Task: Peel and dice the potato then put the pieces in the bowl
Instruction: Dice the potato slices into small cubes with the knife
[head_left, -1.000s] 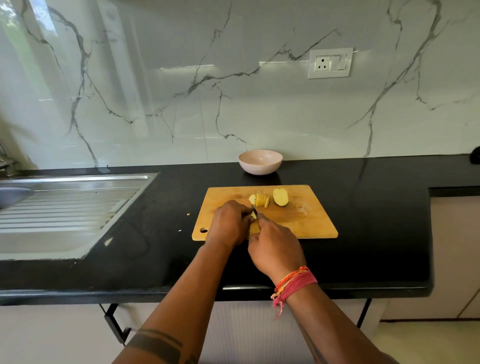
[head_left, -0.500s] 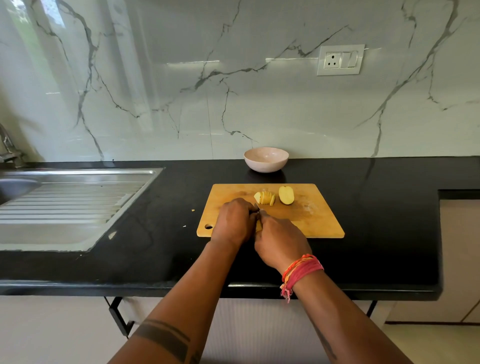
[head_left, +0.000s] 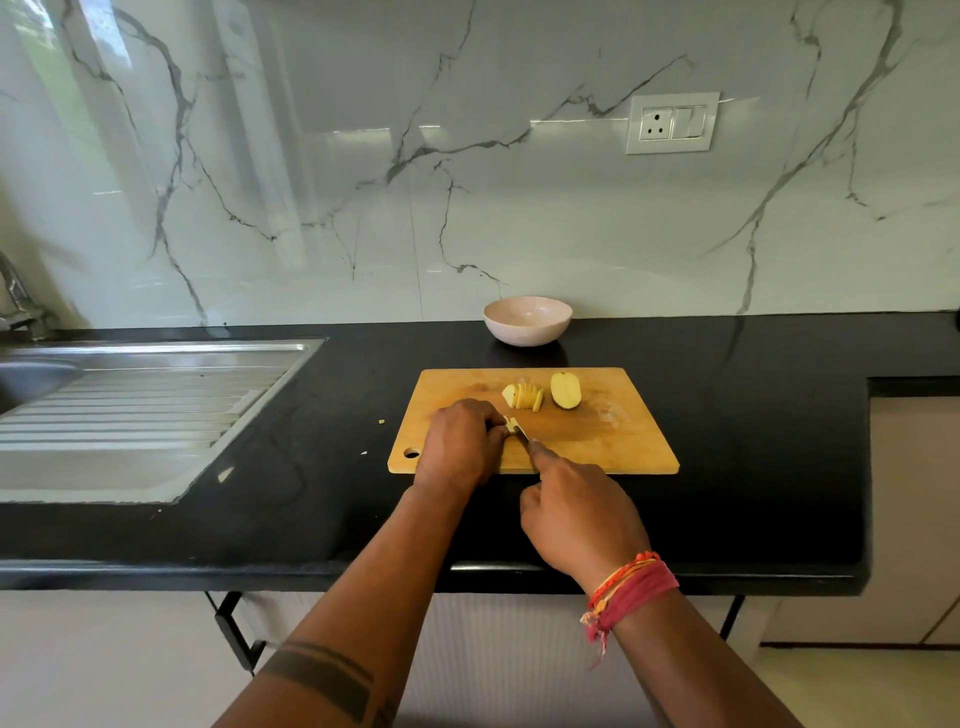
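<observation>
Since peeled potato (head_left: 510, 424) is wet and slick, I keep my left hand (head_left: 460, 441) clamped over it, right hand (head_left: 579, 514) gripping the knife (head_left: 521, 435) handle firmly.

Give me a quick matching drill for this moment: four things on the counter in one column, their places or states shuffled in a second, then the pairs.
Things:
1. bowl
2. potato half
3. sliced potato
4. knife

Places or states:
A. fanned slices beside the uncut half
B. held in the right hand, blade by the left hand
C. behind the cutting board, by the wall
D. lying uncut at the board's far edge

Pairs: 1-C, 2-D, 3-A, 4-B
</observation>
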